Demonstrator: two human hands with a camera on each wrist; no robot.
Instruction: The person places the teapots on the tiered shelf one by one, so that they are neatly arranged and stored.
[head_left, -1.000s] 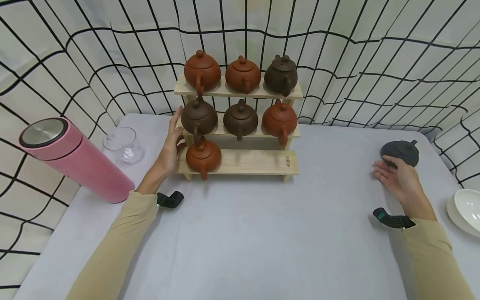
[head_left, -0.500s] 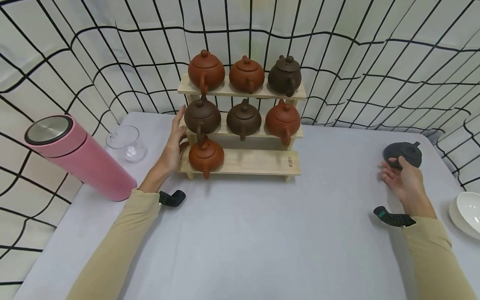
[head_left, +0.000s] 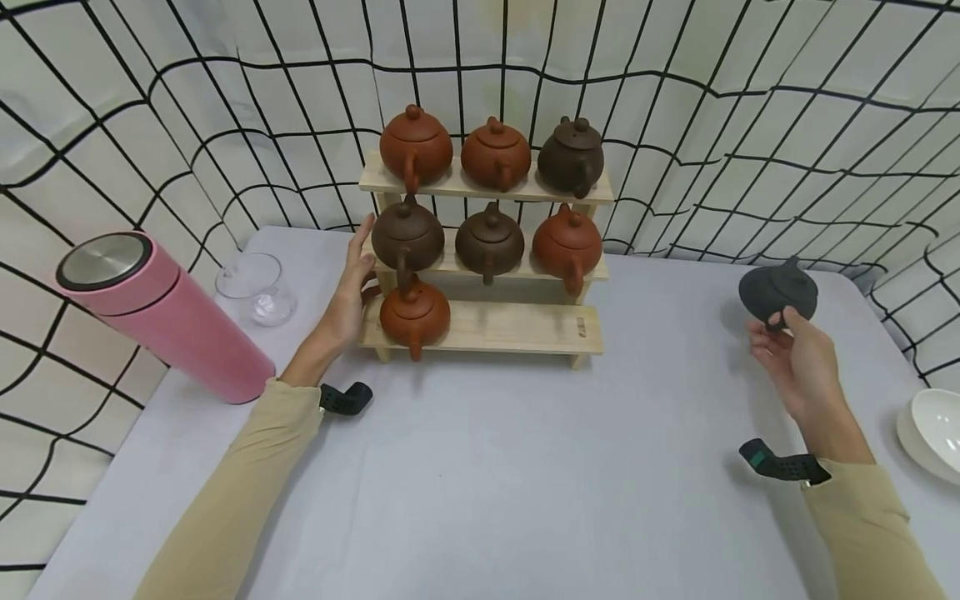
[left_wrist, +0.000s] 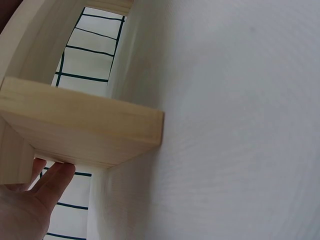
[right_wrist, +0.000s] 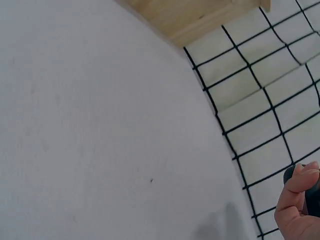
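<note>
In the head view my right hand (head_left: 806, 367) pinches the handle of a small dark grey teapot (head_left: 780, 290) between thumb and fingers, over the right side of the table. The right wrist view shows only part of this hand (right_wrist: 297, 205) and a dark bit of the pot at the edge. My left hand (head_left: 347, 292) rests against the left side of a three-tier wooden stand (head_left: 517, 325), its fingers reaching up along it. From the left wrist, fingertips (left_wrist: 62, 172) touch the wood. On the bottom tier sits one reddish teapot (head_left: 415, 315), at the left end.
Brown and reddish teapots (head_left: 491, 242) fill the two upper tiers. Left of the stand are a clear glass cup (head_left: 258, 292) and a tall pink flask (head_left: 172, 325). A white bowl (head_left: 933, 429) is at the right edge. Black wire mesh (head_left: 675, 158) encloses the table's back and sides.
My right hand has closed on the grey teapot's handle and lifted it, shifting it slightly left, with its spout tipped up. The left hand stays at the stand.
</note>
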